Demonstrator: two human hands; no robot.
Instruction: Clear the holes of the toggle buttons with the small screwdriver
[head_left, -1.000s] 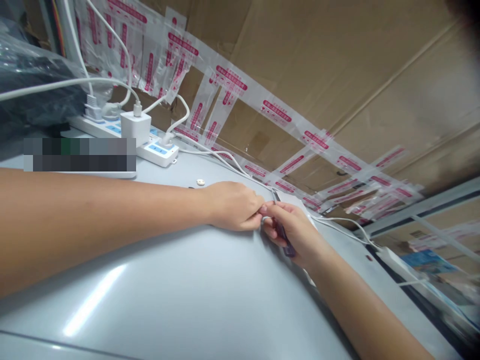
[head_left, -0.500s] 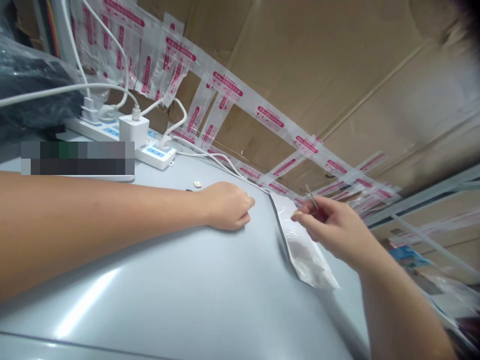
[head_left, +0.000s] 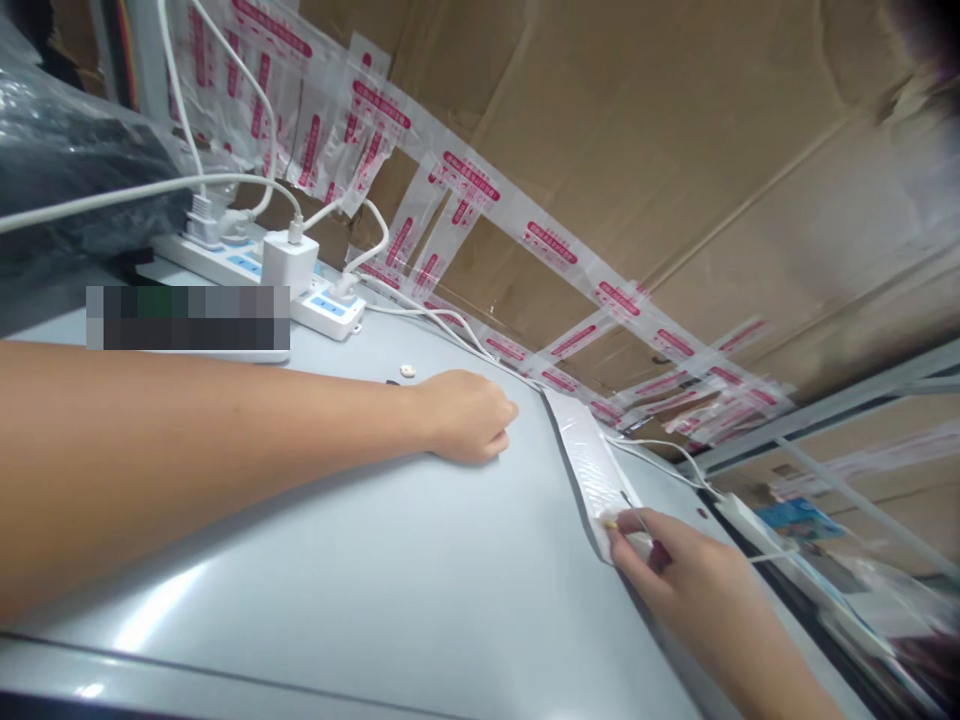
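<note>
The right hand [head_left: 694,575] pinches a small yellowish piece [head_left: 610,523] at the near end of a white packet [head_left: 589,450] on the counter [head_left: 360,570]; farther off, the left hand [head_left: 469,415] lies curled (contents, if any, I cannot tell).

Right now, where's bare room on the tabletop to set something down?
Largest patch: glossy grey tabletop between bare left forearm and right hand. Narrower: between left hand and long white plastic-faced packet. Crowded: far left, around white rectangular power strip and white cube-shaped charger.
</note>
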